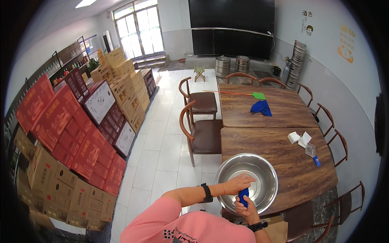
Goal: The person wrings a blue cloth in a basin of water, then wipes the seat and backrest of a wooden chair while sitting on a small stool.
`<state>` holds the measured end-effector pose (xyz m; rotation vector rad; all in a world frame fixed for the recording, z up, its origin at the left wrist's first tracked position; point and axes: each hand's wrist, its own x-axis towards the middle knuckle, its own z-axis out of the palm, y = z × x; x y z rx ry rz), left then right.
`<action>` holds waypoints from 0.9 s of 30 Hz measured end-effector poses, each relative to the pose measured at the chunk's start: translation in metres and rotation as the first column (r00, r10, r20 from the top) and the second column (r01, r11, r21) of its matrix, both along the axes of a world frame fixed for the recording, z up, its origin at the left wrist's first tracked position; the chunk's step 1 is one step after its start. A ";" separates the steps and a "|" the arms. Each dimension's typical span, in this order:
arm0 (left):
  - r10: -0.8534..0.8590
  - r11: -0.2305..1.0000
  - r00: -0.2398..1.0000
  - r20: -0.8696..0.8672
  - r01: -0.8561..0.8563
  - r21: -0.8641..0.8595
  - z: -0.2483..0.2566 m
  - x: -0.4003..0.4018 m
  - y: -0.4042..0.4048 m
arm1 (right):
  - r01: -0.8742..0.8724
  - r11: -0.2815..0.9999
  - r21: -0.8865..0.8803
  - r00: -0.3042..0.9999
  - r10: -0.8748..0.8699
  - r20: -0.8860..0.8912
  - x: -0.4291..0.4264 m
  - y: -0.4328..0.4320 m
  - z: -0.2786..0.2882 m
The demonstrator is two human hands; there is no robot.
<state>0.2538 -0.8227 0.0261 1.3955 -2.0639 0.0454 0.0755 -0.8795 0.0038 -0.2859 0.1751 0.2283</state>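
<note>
A large stainless steel basin (270,182) stands at the near left corner of the wooden table, with what looks like clear water in it. My right hand (245,206) is closed around a bunched blue cloth (243,197) over the basin's near side. Just above the cloth, my left hand (240,183) is held over the basin with its fingers extended and apart; no object shows in it. A second blue cloth (260,108) lies crumpled on the far part of the table, beside a fly swatter with a green head (259,95).
White tissues (294,137), a clear plastic container (310,150) and a small blue packet (316,161) lie on the table's right. Wooden chairs (206,140) surround the table (291,173). Stacked cartons (88,148) line the left side. Metal kegs (222,66) stand by the far wall.
</note>
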 end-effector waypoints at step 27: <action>0.437 0.717 0.899 0.028 -0.367 0.592 -0.070 -0.037 0.007 | -0.374 -0.526 -0.764 0.865 -0.495 -0.083 0.012 -0.005 -0.065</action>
